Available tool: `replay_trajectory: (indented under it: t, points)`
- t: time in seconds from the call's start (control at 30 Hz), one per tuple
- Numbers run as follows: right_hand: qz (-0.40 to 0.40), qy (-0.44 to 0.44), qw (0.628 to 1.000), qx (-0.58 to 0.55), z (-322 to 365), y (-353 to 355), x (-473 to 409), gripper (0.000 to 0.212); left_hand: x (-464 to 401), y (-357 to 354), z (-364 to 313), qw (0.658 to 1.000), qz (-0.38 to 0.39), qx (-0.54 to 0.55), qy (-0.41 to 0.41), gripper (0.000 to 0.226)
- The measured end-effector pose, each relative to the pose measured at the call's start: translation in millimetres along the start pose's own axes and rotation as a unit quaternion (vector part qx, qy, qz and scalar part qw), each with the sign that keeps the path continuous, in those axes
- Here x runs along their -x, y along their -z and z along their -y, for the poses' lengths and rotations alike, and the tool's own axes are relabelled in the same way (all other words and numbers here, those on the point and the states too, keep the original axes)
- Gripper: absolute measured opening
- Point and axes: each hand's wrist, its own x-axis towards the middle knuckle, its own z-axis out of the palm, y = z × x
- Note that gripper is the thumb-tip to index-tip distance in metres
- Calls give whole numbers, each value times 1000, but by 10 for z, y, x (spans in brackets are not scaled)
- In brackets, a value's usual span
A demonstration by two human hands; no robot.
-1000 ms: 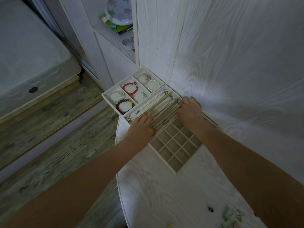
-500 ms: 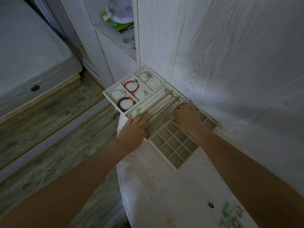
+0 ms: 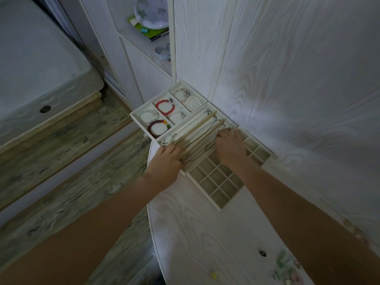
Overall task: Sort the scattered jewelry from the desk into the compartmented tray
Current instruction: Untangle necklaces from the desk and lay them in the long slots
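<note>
Trays, cream, compartmented, three on our white wood-grain table (image 3: pixel 205 233), pushed to the wall corner. Bracelet tray (image 3: pixel 144 112): red bead bracelet (image 3: pixel 165 106), dark red bead bracelet (image 3: pixel 158 128), white pearl bracelet (image 3: pixel 193 103), others pale. Long-slot necklace tray (image 3: pixel 207 123): thin silver chains (image 3: pixel 191 136) laid lengthwise. Small-cell grid tray (image 3: pixel 218 185): cells bare. Our left hand (image 3: pixel 167 163) grips the necklace tray's near end, fingers curled over it; our right hand (image 3: pixel 230 147) rests on its other side, grip state unclear. Loose jewelry (image 3: pixel 287 270) lies at the table's near edge.

Mattress (image 3: pixel 37 64), wood floor (image 3: pixel 61 171), coiled cable (image 3: pixel 162 52), green book (image 3: pixel 150 30)
</note>
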Motion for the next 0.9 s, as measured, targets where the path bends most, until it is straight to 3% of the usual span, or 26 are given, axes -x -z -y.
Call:
replay_trajectory:
  t: [0.33, 0.67, 0.9]
  points:
    - [10, -4, 1000, -5, 34, 12, 19, 34, 42, 81, -12, 998, 11, 68, -5, 39]
    - [-20, 11, 999, -35, 119, 13, 137, 46, 78, -16, 59, 997, -44, 47, 40, 36]
    - [-21, 19, 998, -49, 161, -130, 147, 32, 35, 52, 39, 997, 28, 48, 53, 43]
